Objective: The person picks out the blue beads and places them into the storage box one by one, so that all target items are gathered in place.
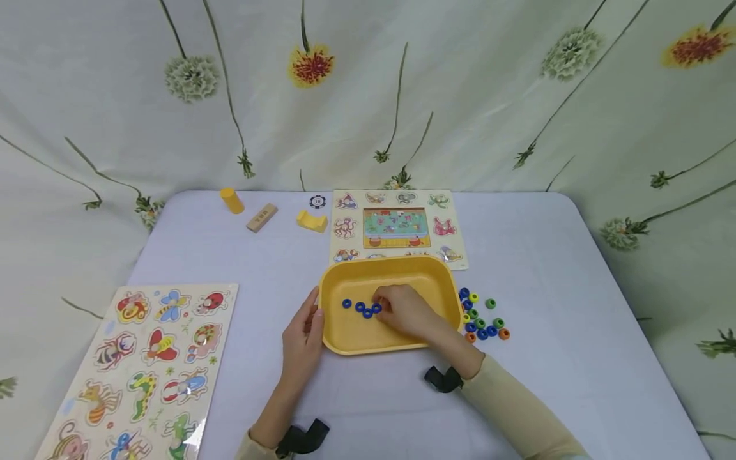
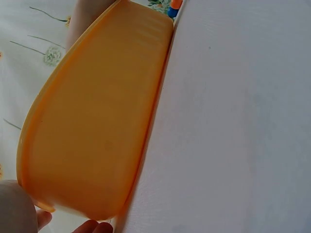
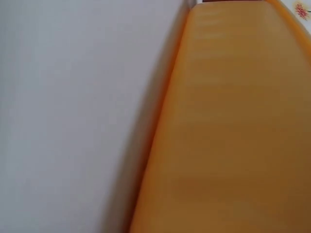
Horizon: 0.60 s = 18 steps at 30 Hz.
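Note:
In the head view a yellow tray [image 1: 345, 342] holds several blue beads [image 1: 360, 306] in a loose row. My right hand [image 1: 407, 311] reaches into it from the right, thumb and index finger pinching a blue bead [image 1: 376, 308] at the row's right end; its other fingers are mostly hidden. At the tray's left end my left hand [image 1: 303, 335] holds the rim, thumb on the edge. The left wrist view shows the tray's outer wall [image 2: 97, 111], with fingertips [image 2: 90, 226] at its end. Only tray wall [image 3: 233, 121] and tablecloth fill the right wrist view.
Right of the tray lie several blue, green, yellow and orange beads [image 1: 482, 324]. A sea-animal puzzle board [image 1: 454, 223] is behind it, an insect sticker sheet [image 1: 129, 377] at left. Farther back are a yellow cylinder [image 1: 232, 200], wooden block [image 1: 262, 218], yellow notched block [image 1: 312, 221] and chip [image 1: 317, 202].

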Each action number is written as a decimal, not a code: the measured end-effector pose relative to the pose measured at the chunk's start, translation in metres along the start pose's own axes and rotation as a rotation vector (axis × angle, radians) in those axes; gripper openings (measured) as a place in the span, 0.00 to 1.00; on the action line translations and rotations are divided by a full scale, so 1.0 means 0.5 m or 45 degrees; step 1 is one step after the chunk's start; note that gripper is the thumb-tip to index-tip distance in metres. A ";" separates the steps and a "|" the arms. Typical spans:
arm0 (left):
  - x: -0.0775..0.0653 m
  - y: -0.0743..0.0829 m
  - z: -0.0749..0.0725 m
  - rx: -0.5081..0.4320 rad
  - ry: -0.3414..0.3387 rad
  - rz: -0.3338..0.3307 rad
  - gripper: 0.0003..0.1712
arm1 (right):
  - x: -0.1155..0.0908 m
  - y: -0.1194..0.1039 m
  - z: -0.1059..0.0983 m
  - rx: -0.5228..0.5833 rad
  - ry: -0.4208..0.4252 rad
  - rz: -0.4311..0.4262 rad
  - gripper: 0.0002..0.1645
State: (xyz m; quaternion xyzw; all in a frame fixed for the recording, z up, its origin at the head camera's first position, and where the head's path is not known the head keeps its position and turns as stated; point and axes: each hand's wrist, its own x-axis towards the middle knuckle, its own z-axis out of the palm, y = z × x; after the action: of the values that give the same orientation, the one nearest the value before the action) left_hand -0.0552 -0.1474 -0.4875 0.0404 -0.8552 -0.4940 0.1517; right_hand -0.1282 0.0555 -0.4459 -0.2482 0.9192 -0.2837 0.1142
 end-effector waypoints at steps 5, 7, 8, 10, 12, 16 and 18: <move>0.001 0.002 0.003 -0.001 -0.002 0.002 0.24 | -0.029 0.021 -0.031 0.100 0.205 -0.024 0.13; 0.000 0.001 0.003 0.001 -0.009 -0.005 0.24 | -0.048 0.034 -0.049 0.152 0.332 -0.050 0.13; 0.000 0.001 0.003 0.002 -0.013 -0.009 0.24 | -0.059 0.044 -0.059 0.181 0.409 -0.077 0.13; -0.001 0.001 0.001 0.005 -0.019 -0.013 0.24 | -0.080 0.067 -0.079 0.237 0.573 -0.129 0.12; -0.001 0.001 0.000 -0.006 -0.022 -0.020 0.24 | -0.100 0.098 -0.099 0.259 0.736 -0.149 0.11; -0.001 0.002 -0.002 -0.011 -0.025 -0.022 0.24 | -0.128 0.184 -0.121 0.234 0.939 -0.080 0.13; -0.001 0.003 -0.002 -0.010 -0.025 -0.024 0.24 | -0.133 0.241 -0.116 0.166 0.975 -0.004 0.15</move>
State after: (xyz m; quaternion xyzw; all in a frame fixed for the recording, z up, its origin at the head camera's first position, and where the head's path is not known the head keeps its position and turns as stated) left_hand -0.0542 -0.1475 -0.4858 0.0429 -0.8543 -0.4991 0.1386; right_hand -0.1390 0.2034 -0.4641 -0.1180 0.8749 -0.4139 -0.2221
